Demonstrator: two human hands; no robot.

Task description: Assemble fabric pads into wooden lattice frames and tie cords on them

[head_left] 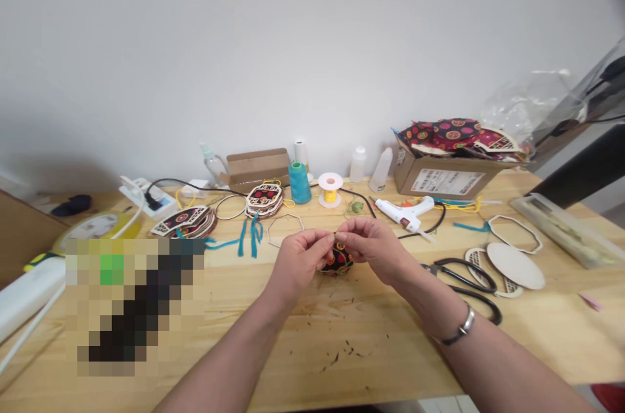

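My left hand (306, 253) and my right hand (374, 245) meet over the middle of the wooden table (273, 361). Between them is a small rounded piece of patterned fabric (338, 263), black with red and orange figures. Fingers and thumbs of both hands are pinched together at its top edge, almost touching each other. The fingers hide part of the fabric, and any thread between the fingertips is too small to make out. Small dark scraps (336, 357) lie on the table nearer to me. Black-handled scissors (469, 286) rest beside my right forearm.
Behind my hands stand a teal thread cone (299, 185), a yellow thread spool (331, 191) and a white glue gun (407, 211). A cardboard box (439, 175) holds patterned fabric. Wooden fretwork pieces (263, 198), a pale disc (515, 265) and a power strip (151, 199) lie around. A blurred patch covers the left.
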